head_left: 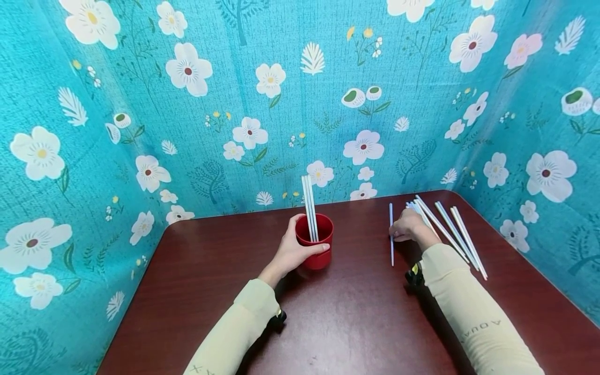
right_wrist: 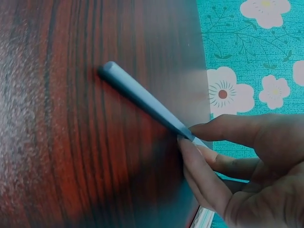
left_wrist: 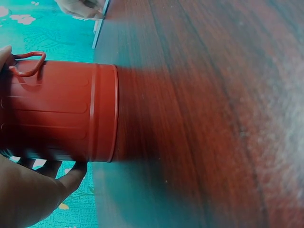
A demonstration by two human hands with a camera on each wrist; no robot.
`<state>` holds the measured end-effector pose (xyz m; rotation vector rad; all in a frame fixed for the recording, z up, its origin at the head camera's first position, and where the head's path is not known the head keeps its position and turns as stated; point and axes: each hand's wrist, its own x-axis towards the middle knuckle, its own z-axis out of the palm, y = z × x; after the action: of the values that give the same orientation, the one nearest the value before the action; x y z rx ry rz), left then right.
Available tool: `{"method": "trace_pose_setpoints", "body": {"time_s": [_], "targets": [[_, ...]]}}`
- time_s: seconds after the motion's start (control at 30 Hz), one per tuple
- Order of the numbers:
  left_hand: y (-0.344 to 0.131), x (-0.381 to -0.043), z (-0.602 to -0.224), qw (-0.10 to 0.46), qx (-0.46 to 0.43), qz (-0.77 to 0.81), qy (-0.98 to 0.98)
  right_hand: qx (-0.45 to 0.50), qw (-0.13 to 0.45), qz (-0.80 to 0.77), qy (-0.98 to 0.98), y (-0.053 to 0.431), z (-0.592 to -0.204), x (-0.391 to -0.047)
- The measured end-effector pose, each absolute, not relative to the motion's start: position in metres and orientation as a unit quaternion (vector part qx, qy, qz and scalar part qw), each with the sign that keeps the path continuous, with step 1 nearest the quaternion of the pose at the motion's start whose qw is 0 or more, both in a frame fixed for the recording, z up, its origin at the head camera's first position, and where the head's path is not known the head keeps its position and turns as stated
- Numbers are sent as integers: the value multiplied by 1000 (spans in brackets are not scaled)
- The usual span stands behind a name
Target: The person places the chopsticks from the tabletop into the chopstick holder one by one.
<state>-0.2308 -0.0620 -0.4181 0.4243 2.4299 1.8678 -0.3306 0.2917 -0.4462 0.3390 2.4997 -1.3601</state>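
Note:
A red cup [head_left: 320,262] with a small loop handle [left_wrist: 35,66] stands on the table. My left hand [head_left: 292,251] grips its side, thumb across the front and fingers around the back. Several pale chopsticks [head_left: 309,208] lean upright inside it. Over to the right, my right hand [head_left: 409,227] pinches a bluish-white chopstick [right_wrist: 147,102] between thumb and fingertips. That chopstick points away from me, at or just above the tabletop; the exact gap cannot be told. Beside this hand lie more loose chopsticks [head_left: 442,226], partly hidden behind it.
The dark red-brown wooden table [head_left: 347,323] has rounded back corners. A turquoise flowered cloth [head_left: 290,104] hangs along its back and both sides. A dark wrist device [head_left: 414,276] sits under the right sleeve, another [head_left: 279,319] under the left.

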Motion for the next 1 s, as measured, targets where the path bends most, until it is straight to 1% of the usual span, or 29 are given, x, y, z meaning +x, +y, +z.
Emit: {"method": "trace_pose_setpoints", "body": {"time_s": [0.27,0.57,0.8,1.0], "targets": [[-62,-232,-418,26,135,605,784,120,156,-482,854,289,-441,-328],[-62,-232,-420,23,138,609,781,99,179,-494,845,290,-439,-326],[-62,-233,-422,26,135,608,782,76,170,-505,843,292,-442,-324],[-62,-234,-423,27,132,612,779,41,142,-514,845,292,-439,-323]]}}
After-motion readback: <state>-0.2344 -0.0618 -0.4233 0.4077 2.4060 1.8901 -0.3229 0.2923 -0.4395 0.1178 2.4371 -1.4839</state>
